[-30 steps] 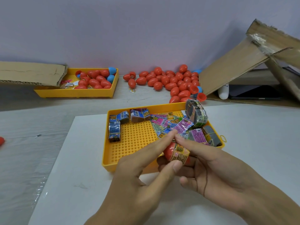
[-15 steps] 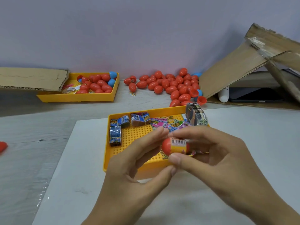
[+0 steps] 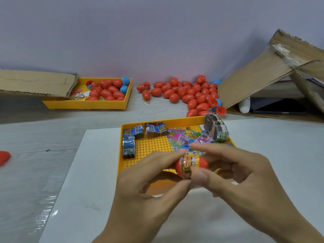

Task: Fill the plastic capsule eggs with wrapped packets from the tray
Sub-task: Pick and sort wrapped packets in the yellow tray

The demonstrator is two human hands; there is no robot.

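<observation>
Egg (image 3: 192, 165) lying sideways (labelled band round middle), pinched between both hands (image 3: 201, 174)

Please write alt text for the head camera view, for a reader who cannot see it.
Two hands, left hand and right hand, pinch a red capsule egg with a printed label over a yellow tray of wrapped packets. Many more red eggs lie by the wall.
</observation>
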